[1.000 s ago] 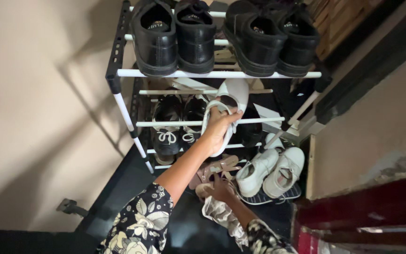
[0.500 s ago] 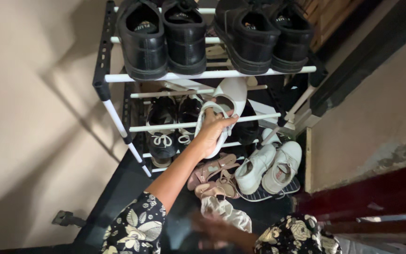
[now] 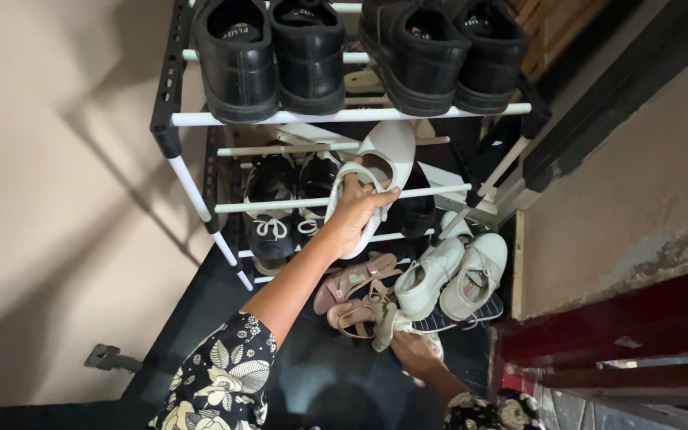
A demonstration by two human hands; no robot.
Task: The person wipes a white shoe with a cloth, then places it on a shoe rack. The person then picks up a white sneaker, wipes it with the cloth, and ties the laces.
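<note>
My left hand (image 3: 354,212) grips a white strappy sandal (image 3: 380,171) by its strap and holds it against a middle bar of the black-and-white shoe rack (image 3: 201,203). Lower down, my right hand (image 3: 417,351) is closed on a pale crumpled cloth (image 3: 392,322) on the dark floor. That cloth lies beside a pair of pink sandals (image 3: 356,291) and a pair of white sneakers (image 3: 451,275). Both arms wear floral-print sleeves.
Two pairs of black leather shoes (image 3: 352,52) fill the rack's top shelf. Black lace-up shoes with white laces (image 3: 284,203) sit on a lower shelf at left. A beige wall runs along the left, a grey wall and dark red ledge (image 3: 615,334) along the right.
My right hand drew back toward me, then returned to the cloth by the pink sandals. My left hand and the white sandal stayed at the rack bar. The view tilted slightly.
</note>
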